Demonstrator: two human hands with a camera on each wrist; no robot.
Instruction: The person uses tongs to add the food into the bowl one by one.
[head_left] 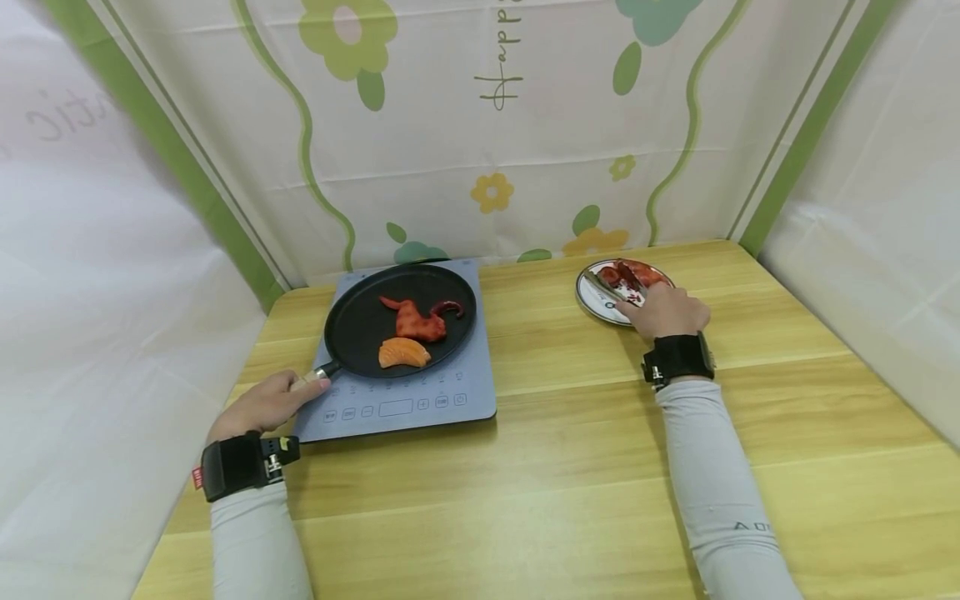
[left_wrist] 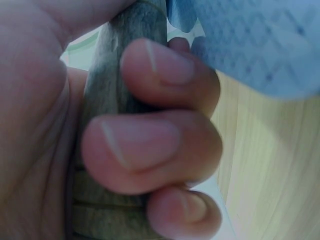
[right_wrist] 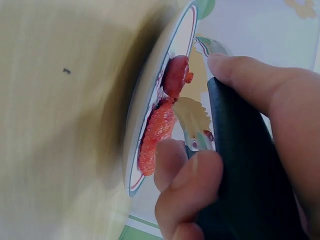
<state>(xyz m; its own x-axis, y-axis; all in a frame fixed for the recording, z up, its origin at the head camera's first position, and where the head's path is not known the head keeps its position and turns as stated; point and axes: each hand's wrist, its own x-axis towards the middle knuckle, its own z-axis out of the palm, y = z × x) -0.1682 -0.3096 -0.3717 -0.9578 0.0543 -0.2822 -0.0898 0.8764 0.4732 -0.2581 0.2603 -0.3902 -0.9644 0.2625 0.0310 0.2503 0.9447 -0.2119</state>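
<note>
My left hand [head_left: 258,408] grips the wood-look handle [left_wrist: 107,75] of a black frying pan [head_left: 356,337], fingers curled round it. Inside the pan lie a red-glazed meat piece [head_left: 418,323], an orange salmon-like slice [head_left: 403,352] and a dark red curved piece [head_left: 447,307]. My right hand [head_left: 671,312] holds tongs [right_wrist: 245,160] with dark grips and serrated metal ends over a small white plate [head_left: 597,307]. On that plate are a dark red sausage-like piece [right_wrist: 176,75] and a bumpy orange-red piece [right_wrist: 157,132]. The tong ends are spread; whether they touch the food I cannot tell.
Beneath the pan is a grey induction cooker [head_left: 465,367] at the left of the wooden table [head_left: 540,467]. A flower-print curtain [head_left: 555,142] stands behind the table, with white cloth walls [head_left: 885,167] on both sides.
</note>
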